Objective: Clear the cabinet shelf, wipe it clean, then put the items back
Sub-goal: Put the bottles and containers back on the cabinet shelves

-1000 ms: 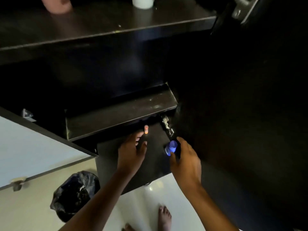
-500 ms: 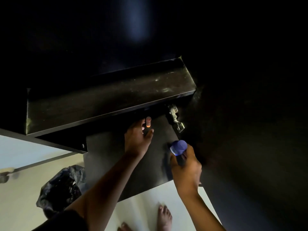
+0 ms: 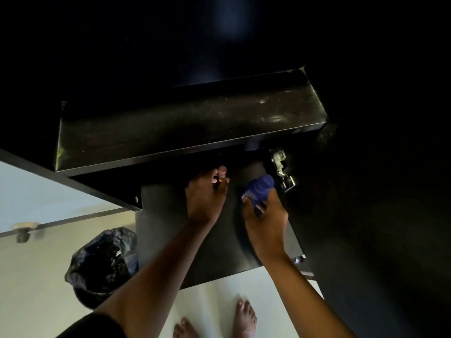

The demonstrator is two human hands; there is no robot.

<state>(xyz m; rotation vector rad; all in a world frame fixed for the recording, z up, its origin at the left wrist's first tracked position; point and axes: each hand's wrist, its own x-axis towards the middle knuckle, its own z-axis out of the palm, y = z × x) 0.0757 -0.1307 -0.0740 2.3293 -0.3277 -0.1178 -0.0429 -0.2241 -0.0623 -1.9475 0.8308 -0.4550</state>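
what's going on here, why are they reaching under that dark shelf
A person is standing barefoot at a dark cabinet, reaching both hands in below a dusty, smudged shelf. The right hand has its grip around a blue bottle near the metal door hinge. The left hand pinches a small pale, orange-tipped item right at the shelf's underside; what it is cannot be told. A black bin bag sits on the floor to the left.

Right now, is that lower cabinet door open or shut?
Open. The cabinet door swings out over the pale floor, its metal hinge exposed beside the blue container in the right hand.
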